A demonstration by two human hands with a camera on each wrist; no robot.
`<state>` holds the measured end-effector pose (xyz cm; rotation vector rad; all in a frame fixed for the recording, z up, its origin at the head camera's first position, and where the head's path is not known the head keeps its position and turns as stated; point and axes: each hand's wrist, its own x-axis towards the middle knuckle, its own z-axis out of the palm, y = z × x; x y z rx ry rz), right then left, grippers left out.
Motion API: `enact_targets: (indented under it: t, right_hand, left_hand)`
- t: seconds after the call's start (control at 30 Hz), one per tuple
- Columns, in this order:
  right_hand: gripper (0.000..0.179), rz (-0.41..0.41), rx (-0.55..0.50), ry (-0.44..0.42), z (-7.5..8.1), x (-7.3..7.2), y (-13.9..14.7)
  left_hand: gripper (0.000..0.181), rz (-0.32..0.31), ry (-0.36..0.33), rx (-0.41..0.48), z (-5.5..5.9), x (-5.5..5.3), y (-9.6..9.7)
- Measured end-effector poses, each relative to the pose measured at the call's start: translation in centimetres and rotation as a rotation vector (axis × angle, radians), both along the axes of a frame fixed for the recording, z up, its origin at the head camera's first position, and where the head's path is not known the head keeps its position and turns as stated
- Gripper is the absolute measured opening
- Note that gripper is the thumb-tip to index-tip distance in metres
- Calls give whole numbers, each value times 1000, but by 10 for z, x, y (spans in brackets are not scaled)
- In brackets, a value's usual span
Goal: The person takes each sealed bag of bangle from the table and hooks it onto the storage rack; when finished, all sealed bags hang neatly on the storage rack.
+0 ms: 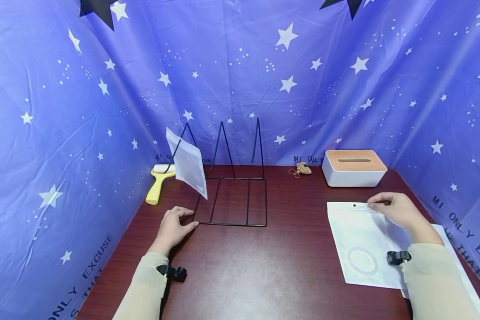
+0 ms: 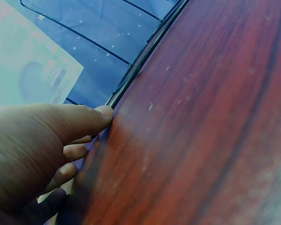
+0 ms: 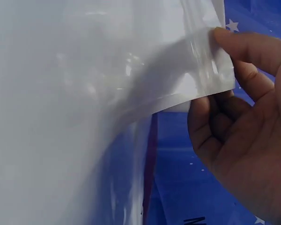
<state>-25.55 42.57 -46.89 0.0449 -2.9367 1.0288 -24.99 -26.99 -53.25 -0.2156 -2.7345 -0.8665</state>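
Note:
A black wire rack [image 1: 237, 224] with several upright pointed loops stands on the table. My left hand [image 1: 175, 229] grips its front left corner; in the left wrist view the thumb [image 2: 100, 115] presses on the wire and the other fingers are partly hidden. A white pouch [image 1: 190, 162] leans in the rack's left loop. At the right, my right hand [image 1: 396, 213] pinches the upper right corner of a flat white zip bag [image 1: 344, 231] with a round ring mark and a hang hole. In the right wrist view that corner [image 3: 220, 75] lies between thumb and fingers.
Another white bag [image 1: 440, 231] lies partly under the right forearm. A yellow-handled lint roller [image 1: 155, 189] lies left of the rack. At the back are a tissue box [image 1: 354, 175] with a wooden lid and a small brown trinket [image 1: 303, 168]. Starry blue cloth [image 1: 232, 80] surrounds the table.

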Motion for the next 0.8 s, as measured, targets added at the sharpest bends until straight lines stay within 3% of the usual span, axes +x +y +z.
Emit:
enact_targets:
  t: [0.2, 0.8]
  right_hand:
    - [29, 29, -7, 1, 10, 3, -4]
    - [20, 57, -109, 228, 59, 20, -33]
  left_hand:
    - [41, -2, -5, 1, 1, 0, 0]
    - [41, -5, -8, 1, -5, -2, -2]
